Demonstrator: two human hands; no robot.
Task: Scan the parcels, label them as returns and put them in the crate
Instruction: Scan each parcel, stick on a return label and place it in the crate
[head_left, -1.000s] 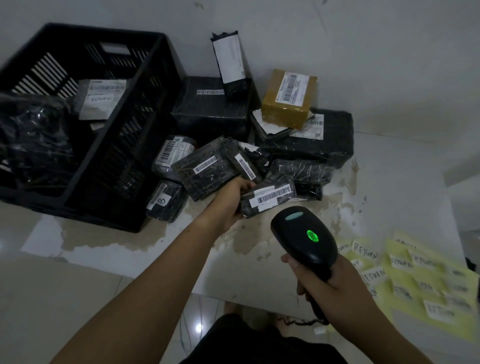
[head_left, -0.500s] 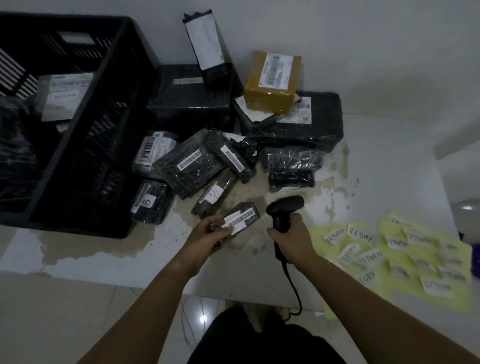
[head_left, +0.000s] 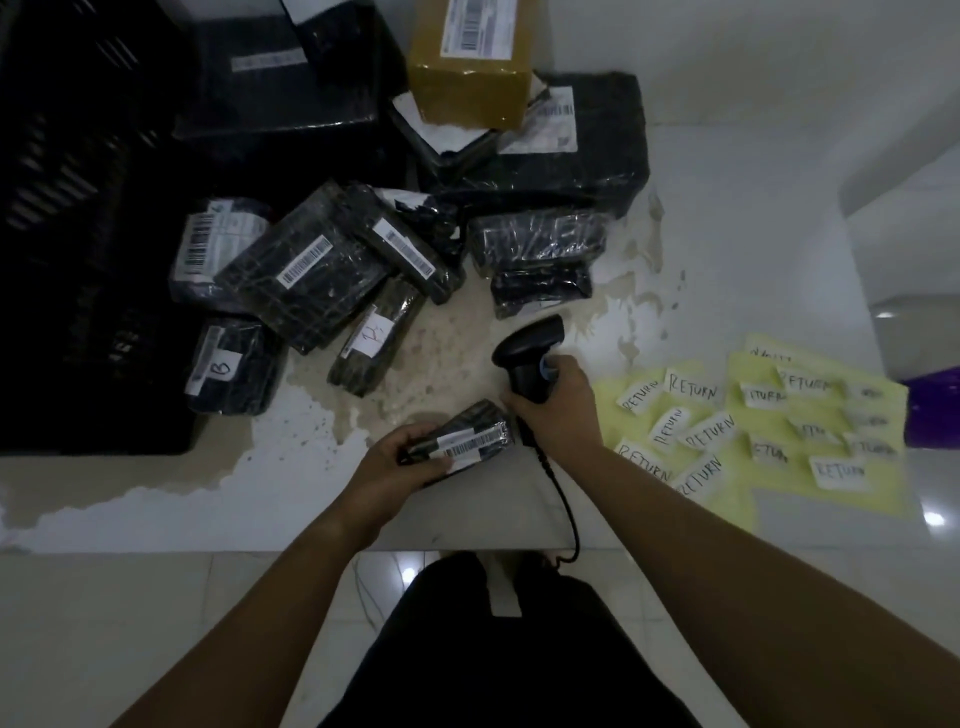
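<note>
While the left hand (head_left: 400, 462) curls its fingers and thumb round a small black-wrapped parcel (head_left: 467, 434), barcode label facing up, the parcel sits low over the near part of the white table (head_left: 727, 234); whether it touches the tabletop cannot be told. Just beside it on the right, the right hand (head_left: 563, 410) is wrapped round the grip of a black handheld barcode scanner (head_left: 530, 353), whose head points away from the person and slightly right. The scanner's cable (head_left: 566, 499) runs from the grip's base toward the person and drops over the table's front edge.

To the right of the right hand lie pale yellow backing sheets (head_left: 727, 499) carrying white stickers hand-lettered RETURN (head_left: 711, 428), several overlapping.

Beyond the hands, a narrow black parcel with a handwritten white slip (head_left: 376, 338) lies at a slant, apart from the held one. Left of it is a black parcel marked B (head_left: 228, 364), touching the black plastic crate (head_left: 78, 208) that fills the left side. Behind these, more black parcels with barcode labels (head_left: 306, 270) lie heaped and overlapping. Farthest back, a brown taped box (head_left: 472, 67) rests on a large black-wrapped parcel (head_left: 597, 156) against the wall.
</note>
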